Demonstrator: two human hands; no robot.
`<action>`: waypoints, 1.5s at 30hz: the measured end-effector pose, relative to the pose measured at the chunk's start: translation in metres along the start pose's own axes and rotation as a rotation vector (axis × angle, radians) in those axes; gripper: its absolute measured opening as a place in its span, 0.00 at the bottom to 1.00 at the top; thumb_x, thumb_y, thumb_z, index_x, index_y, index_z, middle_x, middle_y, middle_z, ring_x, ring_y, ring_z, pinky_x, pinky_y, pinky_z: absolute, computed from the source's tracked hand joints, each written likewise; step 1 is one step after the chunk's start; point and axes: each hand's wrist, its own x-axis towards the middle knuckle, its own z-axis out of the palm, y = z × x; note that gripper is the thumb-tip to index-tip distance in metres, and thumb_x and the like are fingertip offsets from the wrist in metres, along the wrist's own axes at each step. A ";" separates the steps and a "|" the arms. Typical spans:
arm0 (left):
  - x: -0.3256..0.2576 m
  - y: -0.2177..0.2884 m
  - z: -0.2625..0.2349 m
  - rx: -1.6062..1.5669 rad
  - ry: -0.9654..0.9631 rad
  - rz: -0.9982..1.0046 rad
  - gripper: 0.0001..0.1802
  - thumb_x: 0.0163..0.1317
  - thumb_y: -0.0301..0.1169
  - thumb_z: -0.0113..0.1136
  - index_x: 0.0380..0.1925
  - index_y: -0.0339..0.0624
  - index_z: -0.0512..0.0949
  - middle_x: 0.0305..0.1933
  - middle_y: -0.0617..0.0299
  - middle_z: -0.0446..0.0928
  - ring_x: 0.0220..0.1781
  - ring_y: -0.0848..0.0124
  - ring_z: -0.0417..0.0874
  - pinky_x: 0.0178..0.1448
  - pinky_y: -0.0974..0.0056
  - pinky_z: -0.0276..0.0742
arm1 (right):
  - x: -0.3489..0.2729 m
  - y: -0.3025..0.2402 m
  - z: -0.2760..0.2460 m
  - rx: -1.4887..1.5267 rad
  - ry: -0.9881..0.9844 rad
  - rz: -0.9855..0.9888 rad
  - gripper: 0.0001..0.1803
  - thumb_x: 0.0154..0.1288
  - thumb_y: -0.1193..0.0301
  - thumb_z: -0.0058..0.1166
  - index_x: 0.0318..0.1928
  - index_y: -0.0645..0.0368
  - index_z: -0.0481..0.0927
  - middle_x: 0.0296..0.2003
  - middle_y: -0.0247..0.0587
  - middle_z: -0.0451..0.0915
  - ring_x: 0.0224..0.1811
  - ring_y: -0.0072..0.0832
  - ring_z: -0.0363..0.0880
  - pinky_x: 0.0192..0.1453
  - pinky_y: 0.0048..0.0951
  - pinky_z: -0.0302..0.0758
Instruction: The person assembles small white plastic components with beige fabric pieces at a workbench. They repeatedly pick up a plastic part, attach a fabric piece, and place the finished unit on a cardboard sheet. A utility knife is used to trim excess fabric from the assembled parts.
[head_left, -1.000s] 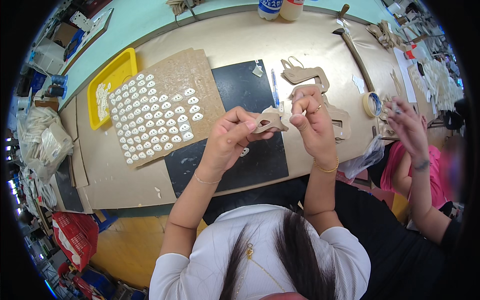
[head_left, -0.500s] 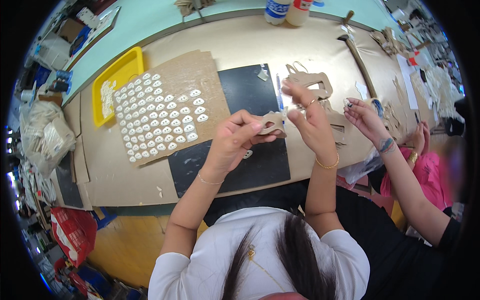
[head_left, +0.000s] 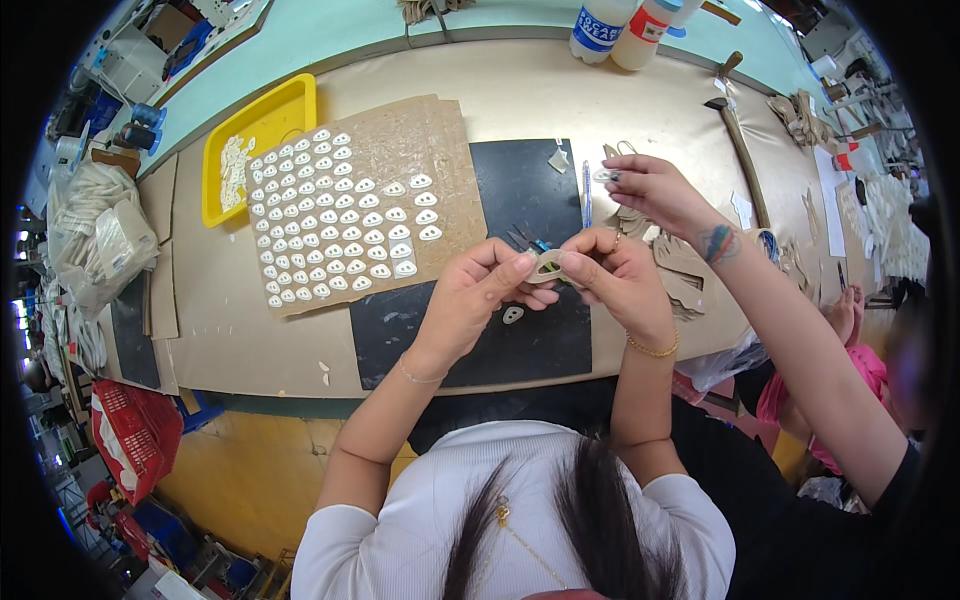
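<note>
Low above the black mat point(head_left: 440, 330), my two hands meet at a small beige piece point(head_left: 548, 264) with a cut-out in it. My left hand point(head_left: 482, 282) pinches its left end between thumb and fingers. The thumb and fingers of my right hand point(head_left: 622, 275) close on its right end. Just behind my fingers shows a tool with dark prongs and a blue part point(head_left: 528, 238); my hands partly hide it, and its kind is unclear. A loose white rounded piece with holes point(head_left: 513, 315) lies on the mat below my hands.
Rows of similar white pieces point(head_left: 325, 215) cover a brown cardboard sheet point(head_left: 440, 150). Left of it stands a yellow tray point(head_left: 305, 105) with small white bits. Another person's hand point(head_left: 655, 195) reaches in above brown cut pieces point(head_left: 680, 280). Farther right lies a hammer point(head_left: 740, 150); bottles point(head_left: 600, 30) stand behind.
My right hand has come down from its raised, blurred position and joined my left at the beige piece. The other person's hand has reached farther left. The whole view has shifted slightly.
</note>
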 end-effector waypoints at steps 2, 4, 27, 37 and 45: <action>0.000 0.000 0.005 -0.017 0.024 -0.010 0.13 0.78 0.37 0.55 0.40 0.37 0.77 0.42 0.52 0.84 0.41 0.64 0.88 0.46 0.62 0.85 | -0.001 0.003 -0.004 0.025 -0.006 -0.001 0.11 0.73 0.67 0.63 0.40 0.63 0.82 0.27 0.25 0.77 0.26 0.07 0.69 0.28 0.13 0.63; -0.003 -0.001 0.004 -0.074 0.036 0.015 0.13 0.77 0.38 0.55 0.40 0.38 0.77 0.40 0.55 0.83 0.40 0.67 0.86 0.44 0.65 0.83 | 0.004 -0.003 0.004 0.025 -0.015 -0.010 0.11 0.73 0.67 0.63 0.40 0.63 0.82 0.27 0.24 0.76 0.25 0.07 0.67 0.27 0.12 0.61; -0.003 -0.002 0.034 -0.238 0.029 0.202 0.09 0.71 0.31 0.58 0.45 0.37 0.78 0.52 0.60 0.74 0.49 0.72 0.75 0.58 0.66 0.71 | -0.007 -0.003 0.016 0.180 0.180 -0.285 0.09 0.71 0.69 0.64 0.35 0.62 0.83 0.26 0.28 0.79 0.24 0.10 0.70 0.26 0.15 0.65; -0.016 0.008 0.006 0.461 0.319 0.433 0.11 0.64 0.27 0.68 0.47 0.41 0.83 0.52 0.60 0.72 0.53 0.71 0.74 0.62 0.66 0.70 | -0.011 0.005 -0.007 -0.082 0.415 -0.381 0.06 0.73 0.73 0.61 0.40 0.63 0.83 0.28 0.28 0.78 0.23 0.11 0.69 0.26 0.15 0.63; -0.035 0.034 -0.088 1.585 0.455 0.607 0.12 0.56 0.27 0.73 0.42 0.42 0.87 0.53 0.53 0.77 0.55 0.53 0.75 0.59 0.53 0.73 | 0.028 -0.002 -0.015 -0.602 0.469 -0.470 0.09 0.71 0.71 0.63 0.45 0.64 0.85 0.30 0.30 0.81 0.23 0.13 0.70 0.25 0.17 0.64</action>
